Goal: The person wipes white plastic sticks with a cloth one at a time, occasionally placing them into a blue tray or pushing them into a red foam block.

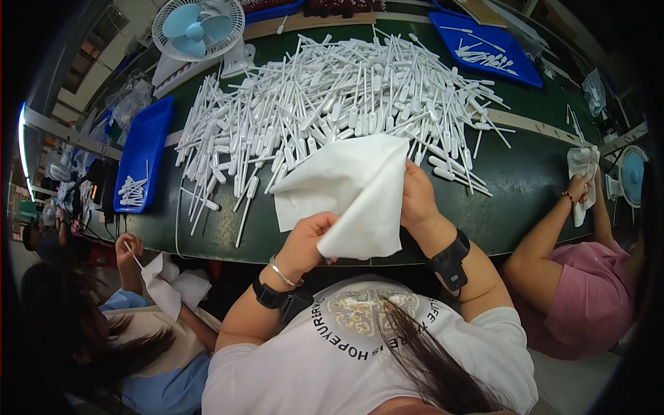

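A white cloth (346,187) is spread between my two hands above the near edge of the table, its far corner raised. My left hand (308,242) pinches the cloth's lower left part, fingers closed on it. At its right side my right hand (418,194) grips the same cloth, the fingers partly hidden behind it. Whether anything lies inside the folds cannot be seen. Just beyond the cloth spreads a big heap of white plastic droppers (332,90), thin stems with wider bulb ends, pointing in many directions.
On the dark green table (477,221) stand a blue tray (162,128) at left and another blue tray (529,72) at back right, both holding droppers. A fan (196,31) is at back left. Co-workers with white cloths sit at left (166,283) and right (581,166).
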{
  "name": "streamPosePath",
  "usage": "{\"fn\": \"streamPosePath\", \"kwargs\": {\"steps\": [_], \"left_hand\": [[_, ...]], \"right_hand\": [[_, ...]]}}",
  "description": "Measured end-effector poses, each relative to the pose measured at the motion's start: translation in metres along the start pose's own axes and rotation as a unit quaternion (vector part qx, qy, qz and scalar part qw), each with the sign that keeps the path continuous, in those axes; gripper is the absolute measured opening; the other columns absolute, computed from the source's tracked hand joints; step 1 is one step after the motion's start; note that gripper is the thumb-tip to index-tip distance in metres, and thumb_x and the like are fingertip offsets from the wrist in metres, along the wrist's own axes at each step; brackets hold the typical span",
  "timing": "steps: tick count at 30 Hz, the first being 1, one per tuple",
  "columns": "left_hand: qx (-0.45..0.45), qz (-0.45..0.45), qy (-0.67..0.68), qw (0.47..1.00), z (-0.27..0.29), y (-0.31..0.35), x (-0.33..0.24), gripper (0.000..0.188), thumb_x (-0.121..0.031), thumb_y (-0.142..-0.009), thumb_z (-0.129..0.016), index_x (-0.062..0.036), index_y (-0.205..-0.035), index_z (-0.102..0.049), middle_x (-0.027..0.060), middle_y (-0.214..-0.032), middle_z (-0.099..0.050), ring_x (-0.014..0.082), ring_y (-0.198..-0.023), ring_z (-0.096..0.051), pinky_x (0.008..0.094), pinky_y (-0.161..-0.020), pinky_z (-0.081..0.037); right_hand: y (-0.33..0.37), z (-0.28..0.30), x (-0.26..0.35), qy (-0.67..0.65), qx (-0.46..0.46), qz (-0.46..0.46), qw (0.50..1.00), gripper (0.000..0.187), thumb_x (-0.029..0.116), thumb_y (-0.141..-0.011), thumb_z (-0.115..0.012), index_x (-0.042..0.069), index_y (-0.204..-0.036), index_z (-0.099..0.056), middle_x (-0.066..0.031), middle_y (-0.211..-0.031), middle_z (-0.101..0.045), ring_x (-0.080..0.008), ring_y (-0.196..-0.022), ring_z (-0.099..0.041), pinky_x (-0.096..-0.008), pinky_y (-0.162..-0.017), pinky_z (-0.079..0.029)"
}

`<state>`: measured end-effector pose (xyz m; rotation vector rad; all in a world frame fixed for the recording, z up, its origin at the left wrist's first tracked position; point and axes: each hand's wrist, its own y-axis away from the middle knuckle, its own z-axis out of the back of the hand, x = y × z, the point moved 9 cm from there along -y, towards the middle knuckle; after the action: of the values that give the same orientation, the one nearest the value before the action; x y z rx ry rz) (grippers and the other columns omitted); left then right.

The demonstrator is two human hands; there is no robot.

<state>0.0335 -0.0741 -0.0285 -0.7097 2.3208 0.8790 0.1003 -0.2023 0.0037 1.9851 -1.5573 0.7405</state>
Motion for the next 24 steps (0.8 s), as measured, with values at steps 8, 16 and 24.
{"fn": "streamPosePath", "kwargs": {"steps": [8, 16, 24], "left_hand": [[-0.166, -0.331, -0.559, 0.742, -0.023, 0.019, -0.055, 0.022, 0.002, -0.069, -0.059, -0.0006, -0.09, -0.056, 0.0042, -0.08, -0.061, 0.0147, -0.067, -0.058, 0.0234, -0.064, -0.046], [-0.081, -0.12, -0.092, 0.985, 0.001, -0.019, -0.016, 0.02, -0.004, -0.079, -0.055, -0.0004, -0.098, -0.053, 0.0053, -0.093, -0.058, 0.0129, -0.085, -0.056, 0.0246, -0.07, -0.046], [-0.05, -0.137, 0.053, 0.988, -0.013, -0.031, -0.03, 0.024, -0.008, -0.083, -0.05, 0.0007, -0.106, -0.048, 0.0084, -0.106, -0.052, 0.0141, -0.093, -0.053, 0.0254, -0.072, -0.046]], "right_hand": [[-0.001, 0.005, -0.006, -0.003, -0.045, 0.024, 0.999, 0.026, 0.014, -0.088, -0.04, -0.001, -0.108, -0.047, -0.0121, -0.098, -0.057, -0.0191, -0.079, -0.06, -0.0307, -0.071, -0.05], [0.016, -0.016, -0.048, 0.035, 0.097, -0.084, 0.991, 0.027, 0.009, -0.086, -0.045, 0.002, -0.112, -0.045, -0.0058, -0.1, -0.055, -0.0126, -0.086, -0.056, -0.0261, -0.075, -0.047], [0.015, -0.027, -0.034, 0.142, 0.143, -0.007, 0.979, 0.026, 0.011, -0.085, -0.047, 0.003, -0.11, -0.046, -0.0042, -0.098, -0.055, -0.0105, -0.086, -0.054, -0.0252, -0.073, -0.046]]}}
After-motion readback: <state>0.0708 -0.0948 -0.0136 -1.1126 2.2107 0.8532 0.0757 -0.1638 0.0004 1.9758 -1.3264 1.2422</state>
